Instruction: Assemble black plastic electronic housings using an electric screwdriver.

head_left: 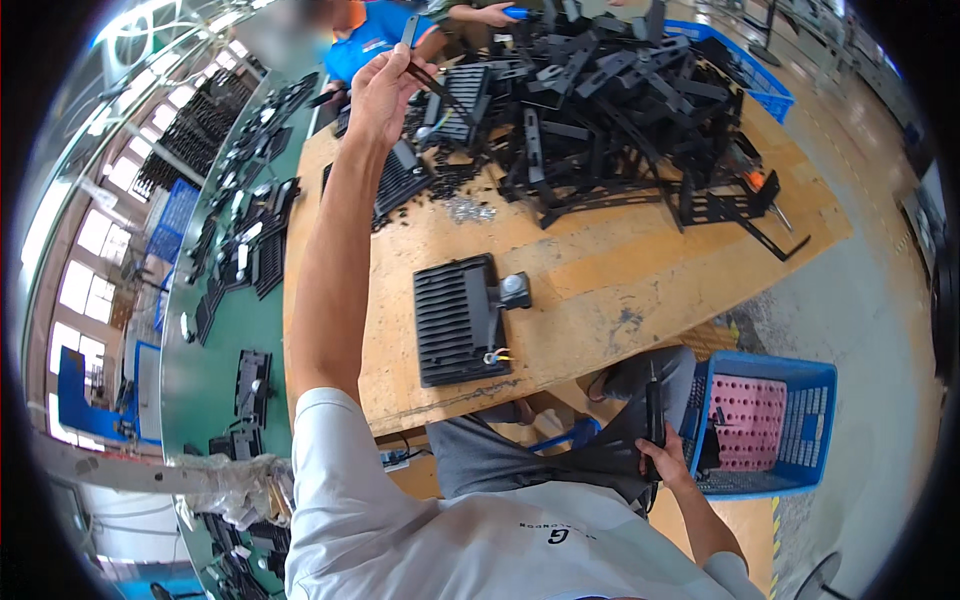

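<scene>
Left hand [382, 97]: raised at the upper centre-left of the frame, fingers closed around a slim black bracket [433, 84]. The bracket slants down and to the right out of the grasp, with a paler stretch showing above the fingers. Whether its lower end touches the parts behind it cannot be settled from this view.

Right hand [667, 456]: at the lower right of centre, clasped around a black driver [655, 412], tip pointing up the frame, clear of the work.

Workpiece: a finned black housing [460, 320] lies fins up on the wooden table [590, 275] at the centre of the frame. A sensor head [514, 290] projects at its right side; short wires [497, 356] emerge near its lower right corner. Neither hand touches it. A heap of brackets [610, 120] fills the upper right; silver screws [468, 210] lie scattered above the housing.

Handling, in my judgement: the bracket should be drawn well clear of the heap so that it snags nothing, checked for bends, and carried without striking the sensor head. The wires should be kept from under any metal edge, and the driver held square to its screw.

Markings: dark lettering appears on the pale shirt [545, 520] at the lower centre; no label can be read on the housing.
</scene>
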Demonstrator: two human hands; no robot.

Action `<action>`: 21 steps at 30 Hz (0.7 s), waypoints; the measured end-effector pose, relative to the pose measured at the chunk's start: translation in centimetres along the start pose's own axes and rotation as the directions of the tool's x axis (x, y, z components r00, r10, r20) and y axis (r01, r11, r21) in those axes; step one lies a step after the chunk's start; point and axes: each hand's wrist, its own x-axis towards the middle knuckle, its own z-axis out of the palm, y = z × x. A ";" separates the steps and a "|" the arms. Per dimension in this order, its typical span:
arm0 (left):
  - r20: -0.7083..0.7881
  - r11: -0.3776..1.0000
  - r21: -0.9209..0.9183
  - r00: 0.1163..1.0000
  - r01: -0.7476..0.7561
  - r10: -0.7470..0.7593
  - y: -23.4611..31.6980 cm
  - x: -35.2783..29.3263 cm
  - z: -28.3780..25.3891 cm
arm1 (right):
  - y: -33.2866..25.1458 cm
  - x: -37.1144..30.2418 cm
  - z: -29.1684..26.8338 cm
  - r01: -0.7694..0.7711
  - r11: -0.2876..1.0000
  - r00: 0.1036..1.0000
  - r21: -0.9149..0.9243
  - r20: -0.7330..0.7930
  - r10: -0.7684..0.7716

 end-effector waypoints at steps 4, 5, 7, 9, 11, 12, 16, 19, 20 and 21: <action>-0.158 0.978 -0.208 0.987 -0.016 -0.017 2.1 -4.9 -1.9 | 0.7 0.0 0.1 -0.002 1.000 1.000 -0.022 0.006 0.002; -0.237 0.968 -0.250 0.971 -0.033 -0.028 2.5 -6.7 -1.6 | 0.9 -0.5 0.2 0.024 1.000 0.999 -0.003 -0.028 -0.024; -0.264 0.942 -0.334 0.959 0.013 -0.107 3.1 -9.8 -2.5 | -1.0 -2.2 1.2 0.088 0.995 0.994 0.047 -0.069 -0.085; -0.333 0.903 -0.427 0.936 -0.040 -0.116 3.9 -13.0 -0.8 | -3.8 -4.5 1.9 0.181 0.981 0.981 0.067 -0.086 -0.176; -0.279 0.870 -0.489 0.956 -0.060 -0.091 3.9 -15.0 -0.4 | -8.2 -7.6 3.3 0.315 0.943 0.944 0.108 -0.141 -0.300; -0.253 0.861 -0.504 0.965 -0.070 -0.070 3.8 -15.7 0.0 | -11.8 -7.9 4.4 0.360 0.925 0.927 0.118 -0.155 -0.341; -0.245 0.793 -0.601 0.968 -0.101 -0.062 4.8 -17.6 4.0 | -23.2 -6.0 9.6 0.566 0.813 0.808 0.136 0.103 -0.580; -0.357 0.798 -0.546 0.933 -0.257 0.057 5.9 -19.0 6.2 | -28.5 -4.6 16.1 0.709 0.666 0.619 0.232 0.248 -0.745; -0.342 0.790 -0.560 0.938 -0.252 0.058 5.9 -19.2 6.8 | -29.8 -4.5 18.1 0.747 0.627 0.578 0.220 0.250 -0.777; -0.368 0.726 -0.618 0.927 -0.304 0.075 6.3 -19.5 7.2 | -30.6 -4.1 19.2 0.766 0.596 0.532 0.240 0.285 -0.798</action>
